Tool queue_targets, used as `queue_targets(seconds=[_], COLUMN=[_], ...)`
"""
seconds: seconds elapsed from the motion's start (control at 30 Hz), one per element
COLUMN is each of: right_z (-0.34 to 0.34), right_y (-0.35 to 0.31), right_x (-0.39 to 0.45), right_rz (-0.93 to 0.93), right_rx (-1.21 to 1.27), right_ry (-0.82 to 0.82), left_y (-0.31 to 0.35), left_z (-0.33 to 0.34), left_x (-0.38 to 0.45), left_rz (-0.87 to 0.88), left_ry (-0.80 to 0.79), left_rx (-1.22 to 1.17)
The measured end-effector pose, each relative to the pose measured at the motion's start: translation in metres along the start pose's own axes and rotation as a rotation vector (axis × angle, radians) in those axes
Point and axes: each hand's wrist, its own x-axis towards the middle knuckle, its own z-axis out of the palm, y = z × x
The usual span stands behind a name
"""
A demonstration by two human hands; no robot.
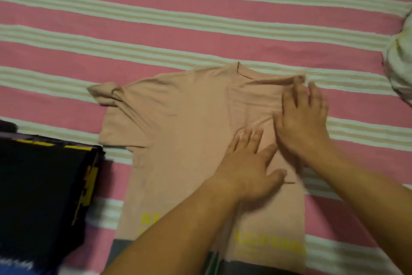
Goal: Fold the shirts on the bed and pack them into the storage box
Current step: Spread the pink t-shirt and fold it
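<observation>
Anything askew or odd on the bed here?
Only the peach cotton T-shirt: its sleeve on the image's left is bunched and crumpled, and creases fan out near both hands; otherwise nothing stands out.

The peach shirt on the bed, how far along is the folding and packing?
Done: the peach shirt's right side is folded inward. In hand: the left hand and right hand press flat on that fold. Left: its left sleeve sticks out unfolded, and it lies outside the dark box, which already holds dark fabric.
</observation>
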Motion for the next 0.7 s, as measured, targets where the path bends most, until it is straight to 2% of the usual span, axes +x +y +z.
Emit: queue_targets(seconds=[0.07, 0.13, 0.17, 0.23, 0.27, 0.33, 0.4, 0.5, 0.6, 0.67, 0.7], right_z=[-0.011, -0.008, -0.005, 0.008, 0.017, 0.035, 0.049, 0.057, 0.061, 0.062, 0.062], right_y=[-0.043, -0.092, -0.116, -0.156, -0.169, -0.181, -0.182, -0.183, -0.184, -0.183, -0.183], right_x=[0.0, 0.009, 0.015, 0.027, 0.031, 0.035, 0.036, 0.037, 0.039, 0.04, 0.039], right_rz=[-0.171, -0.377, -0.433, -0.486, -0.495, -0.492, -0.479, -0.477, -0.48, -0.478, -0.478], right_rx=[0.111, 0.117, 0.1, 0.05, 0.022, -0.007, -0.023, -0.031, -0.04, -0.056, -0.067], right_ry=[0.156, 0.133, 0.064, -0.042, -0.066, -0.064, -0.005, 0.05, 0.073, 0.06, 0.051], left_y=[-0.022, -0.063, -0.087, -0.133, -0.156, -0.199, -0.228, -0.247, -0.243, -0.238, -0.234], left_z=[-0.036, -0.07, -0.087, -0.126, -0.142, -0.159, -0.153, -0.141, -0.147, -0.148, -0.145], left_x=[-0.02, -0.054, -0.071, -0.097, -0.102, -0.101, -0.096, -0.09, -0.078, -0.07, -0.067], left_rz=[-0.137, -0.352, -0.473, -0.701, -0.806, -0.961, -0.989, -1.048, -1.07, -1.077, -1.095], left_ry=[0.224, 0.489, 0.533, 0.401, 0.316, 0.17, 0.063, 0.119, 0.05, 0.133, 0.231], left_rx=[-0.21, -0.075, 0.069, 0.278, 0.302, 0.214, 0.099, -0.032, -0.136, -0.266, -0.36])
